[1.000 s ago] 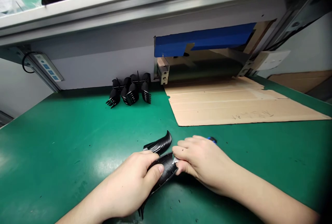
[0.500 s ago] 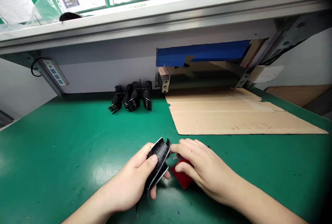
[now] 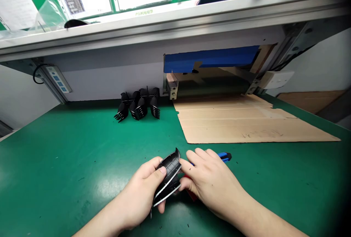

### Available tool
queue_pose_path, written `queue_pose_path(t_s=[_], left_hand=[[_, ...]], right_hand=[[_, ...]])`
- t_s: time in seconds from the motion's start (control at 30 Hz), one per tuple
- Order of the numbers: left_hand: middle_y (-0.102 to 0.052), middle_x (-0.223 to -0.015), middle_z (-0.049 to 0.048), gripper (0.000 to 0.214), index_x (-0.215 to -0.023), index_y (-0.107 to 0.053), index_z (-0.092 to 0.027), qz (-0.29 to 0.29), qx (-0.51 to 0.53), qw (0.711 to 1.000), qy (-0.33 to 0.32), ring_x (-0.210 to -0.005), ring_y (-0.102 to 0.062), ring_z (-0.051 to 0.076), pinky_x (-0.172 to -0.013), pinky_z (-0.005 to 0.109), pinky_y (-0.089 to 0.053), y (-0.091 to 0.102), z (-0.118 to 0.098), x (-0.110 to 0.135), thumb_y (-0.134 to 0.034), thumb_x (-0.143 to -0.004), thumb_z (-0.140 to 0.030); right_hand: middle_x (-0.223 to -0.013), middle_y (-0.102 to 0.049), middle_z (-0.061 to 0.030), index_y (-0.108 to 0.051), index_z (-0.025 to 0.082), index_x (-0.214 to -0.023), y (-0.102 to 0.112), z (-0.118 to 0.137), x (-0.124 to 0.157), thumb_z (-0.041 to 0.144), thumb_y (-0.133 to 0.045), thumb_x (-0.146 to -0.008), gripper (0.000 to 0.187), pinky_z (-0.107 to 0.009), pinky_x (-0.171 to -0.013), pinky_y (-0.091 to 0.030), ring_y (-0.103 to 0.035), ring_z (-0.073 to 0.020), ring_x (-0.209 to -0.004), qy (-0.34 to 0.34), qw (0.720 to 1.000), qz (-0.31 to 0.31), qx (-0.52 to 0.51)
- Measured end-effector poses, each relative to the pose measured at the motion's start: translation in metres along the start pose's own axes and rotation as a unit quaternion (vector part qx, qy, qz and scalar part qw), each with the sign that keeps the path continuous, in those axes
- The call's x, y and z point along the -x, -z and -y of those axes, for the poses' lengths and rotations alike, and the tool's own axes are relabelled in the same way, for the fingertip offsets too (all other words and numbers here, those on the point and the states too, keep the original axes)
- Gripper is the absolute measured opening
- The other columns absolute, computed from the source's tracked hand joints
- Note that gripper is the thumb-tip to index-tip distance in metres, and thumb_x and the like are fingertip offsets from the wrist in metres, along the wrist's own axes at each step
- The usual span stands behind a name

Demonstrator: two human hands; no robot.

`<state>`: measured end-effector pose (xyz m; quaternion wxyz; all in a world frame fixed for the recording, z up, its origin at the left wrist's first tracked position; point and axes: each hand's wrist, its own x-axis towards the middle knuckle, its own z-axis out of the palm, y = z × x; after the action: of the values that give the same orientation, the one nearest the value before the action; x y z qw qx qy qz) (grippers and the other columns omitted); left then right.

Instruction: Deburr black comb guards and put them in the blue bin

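My left hand (image 3: 145,189) grips a black curved plastic part (image 3: 170,164) with a ribbed inner face and pale edges; its thumb lies on the inner face. The part looks like two curved shells side by side with a gap between their edges. At the part's right end, my right hand (image 3: 211,178) has index finger and thumb closed on the edge. Beneath the right hand a red flat object (image 3: 192,194) shows in part. Behind the right knuckles pokes out a blue and black tool handle (image 3: 225,156), probably a utility knife; its other end is hidden.
Several black comb-like plastic pieces (image 3: 138,103) stand at the back of the green table (image 3: 68,149). A flat cardboard sheet (image 3: 233,127) lies at the back right. Above runs a metal-edged shelf (image 3: 137,28); a power strip (image 3: 58,79) is mounted at left.
My right thumb and index finger have closed on the part's right end. The part has turned slightly in my left hand. More of the blue handle shows; less of the red object does.
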<state>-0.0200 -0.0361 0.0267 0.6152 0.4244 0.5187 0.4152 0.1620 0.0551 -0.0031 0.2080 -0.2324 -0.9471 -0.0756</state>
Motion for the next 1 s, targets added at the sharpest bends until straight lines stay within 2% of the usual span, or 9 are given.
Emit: queue_pose_path(t_s=[0.2, 0.37, 0.43, 0.53, 0.6, 0.7, 0.77, 0.87, 1.0], left_hand=[[-0.057, -0.076, 0.0008, 0.027, -0.096, -0.052, -0.017, 0.003, -0.028, 1.000, -0.010, -0.047, -0.045, 0.007, -0.048, 0.020, -0.035, 0.002, 0.002, -0.001, -0.040, -0.093, -0.041], [-0.056, -0.077, 0.0003, 0.027, -0.097, -0.054, -0.018, 0.009, -0.048, 0.999, -0.018, -0.048, -0.043, 0.007, -0.047, 0.021, -0.037, 0.003, 0.008, -0.001, -0.039, -0.094, -0.041], [-0.058, -0.081, 0.0011, 0.027, -0.096, -0.054, -0.018, 0.008, -0.055, 0.998, -0.021, -0.048, -0.043, 0.006, -0.047, 0.020, -0.036, 0.003, 0.009, -0.002, -0.038, -0.094, -0.041], [-0.056, -0.078, -0.0001, 0.028, -0.095, -0.053, -0.018, 0.007, -0.058, 0.998, -0.024, -0.048, -0.044, 0.006, -0.048, 0.019, -0.035, 0.002, 0.008, -0.002, -0.038, -0.094, -0.041], [-0.052, -0.071, -0.0022, 0.028, -0.095, -0.052, -0.018, 0.009, -0.050, 0.998, -0.030, -0.049, -0.044, 0.006, -0.049, 0.019, -0.034, 0.000, 0.004, -0.001, -0.037, -0.095, -0.042], [-0.050, -0.072, -0.0027, 0.027, -0.096, -0.051, -0.018, 0.018, -0.022, 0.999, -0.046, -0.052, -0.045, 0.006, -0.052, 0.018, -0.037, -0.006, -0.002, 0.003, -0.038, -0.095, -0.042], [-0.051, -0.077, -0.0015, 0.027, -0.097, -0.052, -0.018, 0.025, -0.012, 0.998, -0.055, -0.056, -0.046, 0.007, -0.053, 0.018, -0.039, -0.009, -0.004, 0.005, -0.038, -0.095, -0.041], [-0.050, -0.078, -0.0016, 0.028, -0.097, -0.053, -0.018, 0.015, -0.029, 0.997, -0.064, -0.060, -0.045, 0.007, -0.056, 0.018, -0.040, -0.010, -0.003, 0.006, -0.039, -0.095, -0.042], [-0.049, -0.077, -0.0025, 0.029, -0.099, -0.052, -0.019, 0.004, -0.037, 0.998, -0.049, -0.057, -0.045, 0.007, -0.056, 0.019, -0.038, -0.009, -0.001, 0.008, -0.038, -0.095, -0.045]], right_hand=[[-0.071, -0.044, -0.0049, -0.053, 0.017, -0.069, 0.000, 0.002, -0.003, 0.043, -0.003, -0.110, 0.070, -0.033, -0.057, -0.020, -0.037, -0.0230, -0.062, 0.013, 1.000, -0.009, -0.019], [-0.069, -0.048, -0.0031, -0.053, 0.017, -0.069, -0.008, 0.003, 0.000, 0.034, -0.058, -0.099, 0.035, -0.032, -0.059, -0.021, -0.040, -0.0222, -0.062, -0.010, 0.997, 0.063, -0.035], [-0.069, -0.049, -0.0040, -0.053, 0.017, -0.070, -0.010, 0.001, 0.001, 0.042, -0.048, -0.105, 0.044, -0.032, -0.060, -0.021, -0.041, -0.0225, -0.062, -0.016, 0.994, 0.080, -0.073], [-0.071, -0.053, -0.0038, -0.052, 0.017, -0.073, -0.007, -0.003, 0.002, 0.059, -0.007, -0.109, 0.071, -0.031, -0.059, -0.026, -0.045, -0.0220, -0.062, -0.003, 0.985, 0.092, -0.146], [-0.071, -0.054, -0.0007, -0.053, 0.018, -0.077, -0.001, -0.008, 0.002, 0.070, -0.003, -0.104, 0.077, -0.028, -0.058, -0.032, -0.049, -0.0191, -0.062, 0.008, 0.957, 0.126, -0.261], [-0.071, -0.053, 0.0005, -0.054, 0.016, -0.080, 0.010, -0.013, 0.001, 0.079, -0.025, -0.099, 0.072, -0.023, -0.058, -0.037, -0.053, -0.0166, -0.063, -0.012, 0.852, 0.185, -0.489], [-0.070, -0.051, -0.0008, -0.053, 0.015, -0.077, 0.014, -0.016, 0.001, 0.079, -0.036, -0.098, 0.069, -0.023, -0.058, -0.037, -0.052, -0.0174, -0.063, -0.032, 0.803, 0.195, -0.563], [-0.065, -0.045, -0.0003, -0.046, 0.015, -0.070, 0.018, -0.020, 0.003, 0.077, -0.038, -0.099, 0.068, -0.022, -0.055, -0.033, -0.044, -0.0161, -0.059, -0.060, 0.778, 0.171, -0.602], [-0.066, -0.039, 0.0019, -0.045, 0.016, -0.072, 0.020, -0.026, 0.003, 0.077, -0.037, -0.098, 0.067, -0.023, -0.055, -0.026, -0.033, -0.0148, -0.059, -0.089, 0.790, 0.105, -0.597]])
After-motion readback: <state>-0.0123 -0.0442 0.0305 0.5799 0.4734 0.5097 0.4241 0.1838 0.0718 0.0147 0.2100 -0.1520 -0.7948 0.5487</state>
